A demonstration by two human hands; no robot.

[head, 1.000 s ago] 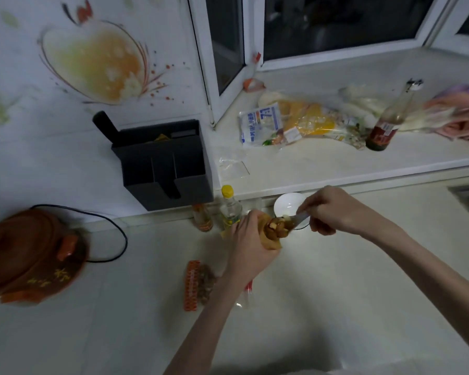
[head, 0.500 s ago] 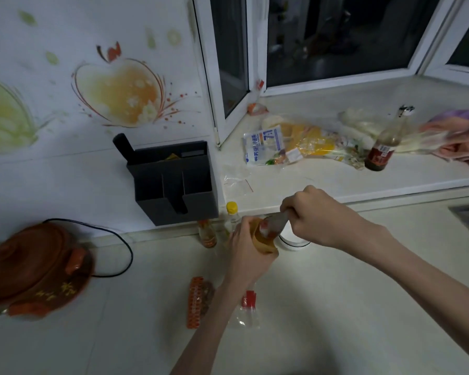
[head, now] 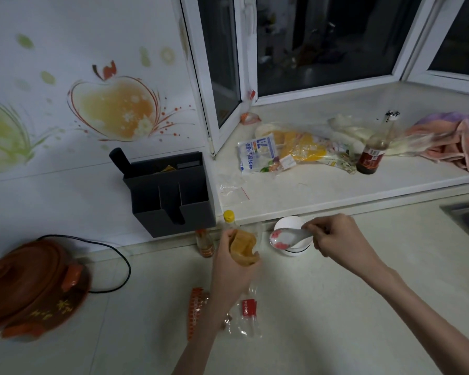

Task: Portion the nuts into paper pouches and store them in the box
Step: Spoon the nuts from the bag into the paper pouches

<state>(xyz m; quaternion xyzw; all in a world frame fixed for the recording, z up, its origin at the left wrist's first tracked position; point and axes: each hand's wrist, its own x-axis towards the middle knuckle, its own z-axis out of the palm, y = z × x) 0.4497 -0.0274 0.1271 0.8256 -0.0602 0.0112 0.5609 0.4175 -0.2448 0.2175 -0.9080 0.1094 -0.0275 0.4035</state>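
Countertop (head: 322, 307) fills our head view. Our left hand (head: 232, 262) curls its fingers around a brown paper pouch (head: 243, 247), upright above the counter. Our right hand (head: 336, 236) pinches a white spoon (head: 289, 236) by its handle over a white bowl (head: 290, 226). A dark box (head: 171, 193) hangs on the wall behind.

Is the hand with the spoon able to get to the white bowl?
Probably yes. The right hand holds the spoon just over the white bowl, with nothing between them. The left hand, gripping the paper pouch, sits off to the side.
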